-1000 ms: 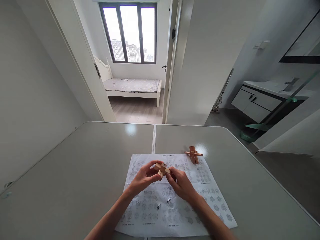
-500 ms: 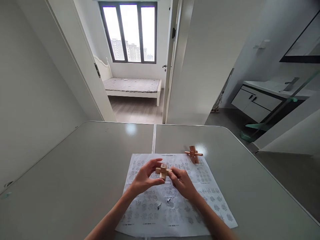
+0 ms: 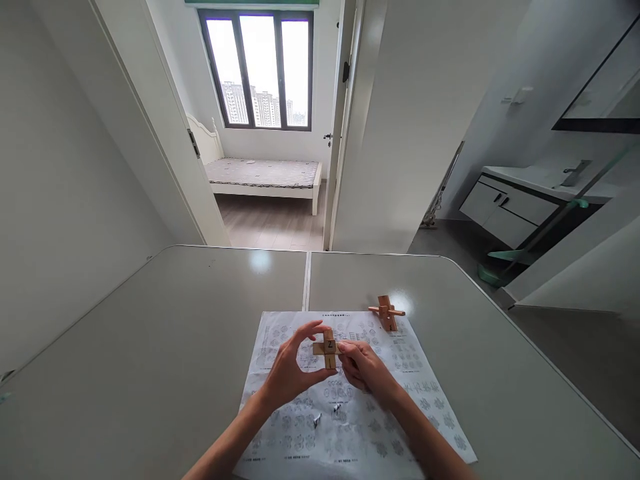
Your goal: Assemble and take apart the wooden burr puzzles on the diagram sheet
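Note:
Above the printed sheet, a light wooden interlocking puzzle [image 3: 329,347] shaped like a cross is held between both hands. Dark marks show on the blocks facing me. My left hand [image 3: 293,367] is closed on it, thumb at the lower end and a fingertip at the upper end. With thumb and fingers, my right hand [image 3: 367,368] pinches its right-hand arm. The gripped ends are partly covered by my fingers. A second, redder wooden puzzle [image 3: 387,312] rests at the sheet's upper right corner, apart from both hands.
The creased paper sheet [image 3: 300,427], covered in small diagrams and with two torn spots, lies on a grey table [image 3: 165,347]. A seam [image 3: 307,280] runs across the tabletop. Beyond the far edge are a doorway, a bed [image 3: 265,173] and a washbasin cabinet [image 3: 510,207].
The light wooden puzzle has been turned so that its marked faces point towards me. Both hands still hold it, and my left thumb and fingertip now span its upper and lower ends.

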Demonstrator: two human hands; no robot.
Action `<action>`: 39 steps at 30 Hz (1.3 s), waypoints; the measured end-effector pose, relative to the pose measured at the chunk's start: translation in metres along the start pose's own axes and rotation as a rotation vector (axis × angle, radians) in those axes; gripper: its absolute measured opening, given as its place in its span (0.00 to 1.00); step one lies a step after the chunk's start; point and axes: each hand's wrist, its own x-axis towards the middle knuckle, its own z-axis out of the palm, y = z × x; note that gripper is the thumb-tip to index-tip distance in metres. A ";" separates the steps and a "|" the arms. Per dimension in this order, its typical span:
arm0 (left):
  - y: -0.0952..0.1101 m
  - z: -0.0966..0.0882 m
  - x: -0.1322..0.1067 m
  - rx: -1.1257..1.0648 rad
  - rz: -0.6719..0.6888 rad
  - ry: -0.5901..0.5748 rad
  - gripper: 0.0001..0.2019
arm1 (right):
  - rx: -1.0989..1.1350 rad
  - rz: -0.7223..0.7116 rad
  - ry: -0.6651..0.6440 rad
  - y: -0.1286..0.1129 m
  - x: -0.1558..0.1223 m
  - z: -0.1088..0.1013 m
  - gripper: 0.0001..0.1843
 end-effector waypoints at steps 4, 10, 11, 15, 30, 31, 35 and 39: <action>-0.007 0.005 0.002 -0.010 -0.023 0.022 0.35 | 0.138 0.030 0.046 0.008 0.008 -0.003 0.30; -0.011 0.011 0.003 0.048 -0.069 0.071 0.24 | 0.428 0.079 0.164 0.007 0.018 -0.024 0.20; -0.011 0.011 0.003 0.059 -0.064 0.067 0.22 | 0.469 0.089 0.166 0.006 0.019 -0.028 0.19; -0.015 0.015 0.004 0.087 -0.041 0.049 0.19 | 0.607 0.105 0.143 0.005 0.022 -0.040 0.16; -0.019 0.016 0.005 0.114 -0.065 0.033 0.12 | 0.798 0.064 0.141 0.004 0.023 -0.043 0.20; -0.019 0.016 0.005 0.117 -0.066 0.030 0.11 | 0.786 0.079 0.143 0.005 0.023 -0.041 0.20; -0.018 0.015 0.005 0.123 -0.069 0.013 0.10 | 0.718 0.121 0.160 0.011 0.022 -0.031 0.19; -0.018 0.014 0.005 0.121 -0.066 -0.036 0.10 | 0.642 0.136 0.182 0.013 0.021 -0.025 0.18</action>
